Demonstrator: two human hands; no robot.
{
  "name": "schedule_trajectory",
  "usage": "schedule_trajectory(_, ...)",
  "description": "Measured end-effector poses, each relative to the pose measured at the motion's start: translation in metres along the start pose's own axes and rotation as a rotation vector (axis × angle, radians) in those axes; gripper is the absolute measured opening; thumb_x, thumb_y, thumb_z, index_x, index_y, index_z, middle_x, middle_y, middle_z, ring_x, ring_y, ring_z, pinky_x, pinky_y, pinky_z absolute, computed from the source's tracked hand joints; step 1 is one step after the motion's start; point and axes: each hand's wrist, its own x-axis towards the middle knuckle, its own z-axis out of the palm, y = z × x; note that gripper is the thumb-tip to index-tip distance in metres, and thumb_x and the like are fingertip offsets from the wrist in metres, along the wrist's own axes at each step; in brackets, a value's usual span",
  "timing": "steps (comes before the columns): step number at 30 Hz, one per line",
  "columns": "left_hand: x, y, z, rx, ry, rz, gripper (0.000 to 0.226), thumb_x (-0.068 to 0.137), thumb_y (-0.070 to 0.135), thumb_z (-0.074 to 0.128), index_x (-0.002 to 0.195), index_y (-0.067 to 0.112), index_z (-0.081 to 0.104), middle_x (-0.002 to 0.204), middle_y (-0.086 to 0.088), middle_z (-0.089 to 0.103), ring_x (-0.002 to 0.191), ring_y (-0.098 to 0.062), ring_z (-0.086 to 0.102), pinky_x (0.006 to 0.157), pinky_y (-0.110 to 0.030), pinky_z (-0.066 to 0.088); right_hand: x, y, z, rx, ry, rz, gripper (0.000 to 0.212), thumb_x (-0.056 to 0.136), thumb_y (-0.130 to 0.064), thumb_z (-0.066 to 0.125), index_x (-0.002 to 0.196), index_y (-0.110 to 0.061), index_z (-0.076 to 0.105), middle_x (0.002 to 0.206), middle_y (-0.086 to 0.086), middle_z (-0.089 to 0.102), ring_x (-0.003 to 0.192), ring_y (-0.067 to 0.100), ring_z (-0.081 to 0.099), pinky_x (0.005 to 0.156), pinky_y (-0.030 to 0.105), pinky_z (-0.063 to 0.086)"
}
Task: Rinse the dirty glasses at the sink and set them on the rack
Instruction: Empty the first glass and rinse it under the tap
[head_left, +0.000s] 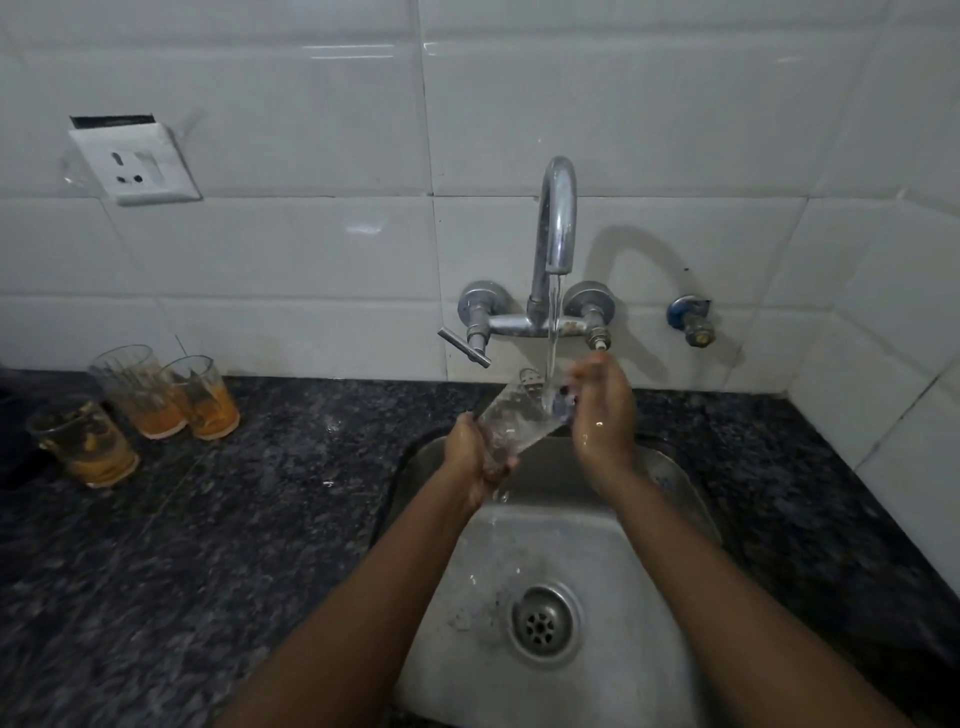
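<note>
A clear glass (514, 415) lies tilted over the steel sink (670, 525), its mouth up and to the right under the running stream from the tap (557, 218). My left hand (475, 460) grips the glass by its base. My right hand (605, 410) is at the rim, fingers curled toward the mouth; whether they reach inside is blurred by water. Three dirty glasses with orange residue stand on the counter at the left: one at the front (85, 447), one behind (137, 389) and one to its right (200, 397).
The dark granite counter (260, 519) surrounds the sink. The tap's lever handle (464, 347) juts left from the wall. A second small valve (691, 319) sits on the tiles at the right, a power socket (135, 161) at the upper left. No rack is in view.
</note>
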Motion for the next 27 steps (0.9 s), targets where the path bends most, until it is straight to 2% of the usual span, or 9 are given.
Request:
schedule_trajectory(2,-0.007,0.002,-0.002,0.185,0.08,0.106,0.045,0.101,0.035,0.024,0.084,0.006,0.053,0.06,-0.011,0.061,0.031,-0.014,0.047,0.028,-0.012,0.027,0.003,0.006,0.01,0.417,0.236,0.529,0.032,0.101,-0.022,0.033,0.073,-0.017,0.049,0.058,-0.003,0.051,0.057,0.011,0.044,0.055,0.02,0.036)
schedule_trajectory(5,-0.011,0.008,-0.01,0.394,0.103,0.308,0.036,0.099,0.037,0.035,0.086,0.008,0.052,0.068,-0.007,0.054,0.052,-0.017,0.05,0.04,-0.022,0.039,-0.004,0.028,0.014,0.636,0.158,0.932,0.036,0.1,-0.02,0.036,0.067,-0.016,0.051,0.04,-0.007,0.05,0.042,0.007,0.047,0.053,0.021,0.042)
schedule_trajectory(8,-0.017,0.018,-0.021,0.679,0.125,0.561,0.043,0.09,0.048,0.05,0.083,0.007,0.056,0.074,-0.009,0.059,0.066,-0.022,0.056,0.058,-0.034,0.046,-0.022,0.032,0.021,0.659,-0.043,1.035,0.035,0.099,-0.013,0.033,0.078,-0.004,0.059,0.049,0.004,0.063,0.049,0.015,0.057,0.052,0.023,0.05)
schedule_trajectory(11,-0.026,0.025,-0.033,0.848,0.187,0.642,0.055,0.078,0.063,0.057,0.081,0.008,0.058,0.079,-0.013,0.066,0.072,-0.029,0.065,0.067,-0.042,0.054,-0.041,0.034,0.033,0.503,-0.176,1.066,0.029,0.097,-0.008,0.04,0.117,0.005,0.056,0.093,0.012,0.065,0.069,0.021,0.059,0.06,0.027,0.05)
schedule_trajectory(15,-0.025,0.022,-0.061,0.551,0.24,0.492,0.048,0.081,0.059,0.057,0.074,0.012,0.05,0.067,-0.012,0.056,0.05,-0.025,0.057,0.048,-0.033,0.049,-0.056,0.036,0.034,0.687,-0.129,1.265,0.027,0.095,-0.007,0.036,0.074,-0.006,0.053,0.047,0.008,0.06,0.034,0.016,0.054,0.036,0.018,0.045)
schedule_trajectory(18,-0.013,0.009,-0.079,0.206,0.234,0.203,0.041,0.094,0.045,0.047,0.104,0.005,0.05,0.083,-0.014,0.061,0.041,-0.017,0.057,0.035,-0.02,0.042,-0.042,0.014,0.031,0.871,-0.194,1.191,0.029,0.091,-0.004,0.038,0.066,-0.006,0.051,0.046,0.008,0.057,0.035,0.012,0.052,0.038,0.015,0.043)
schedule_trajectory(21,-0.001,-0.009,-0.08,-0.089,0.088,-0.022,0.047,0.099,0.042,0.032,0.116,0.004,0.054,0.089,-0.016,0.063,0.055,-0.02,0.06,0.039,-0.022,0.048,-0.027,-0.032,0.032,0.699,-0.533,1.05,0.034,0.096,-0.008,0.04,0.073,0.006,0.06,0.063,0.018,0.066,0.054,0.025,0.067,0.052,0.025,0.057)
schedule_trajectory(24,0.001,-0.024,-0.068,-0.144,-0.034,-0.09,0.042,0.1,0.029,0.027,0.103,0.004,0.061,0.083,-0.014,0.063,0.057,-0.019,0.056,0.039,-0.019,0.046,-0.022,-0.058,0.032,0.084,-0.707,0.757,0.022,0.094,-0.011,0.052,0.084,0.005,0.065,0.077,0.017,0.066,0.067,0.023,0.065,0.067,0.032,0.057)
schedule_trajectory(27,-0.003,-0.03,-0.057,-0.159,-0.066,-0.174,0.043,0.097,0.019,0.023,0.097,0.0,0.061,0.072,-0.016,0.065,0.046,-0.02,0.056,0.034,-0.016,0.043,-0.023,-0.046,0.016,-0.522,-0.501,0.409,0.035,0.081,-0.03,0.071,0.101,-0.004,0.061,0.096,0.006,0.064,0.087,0.021,0.062,0.081,0.039,0.054)
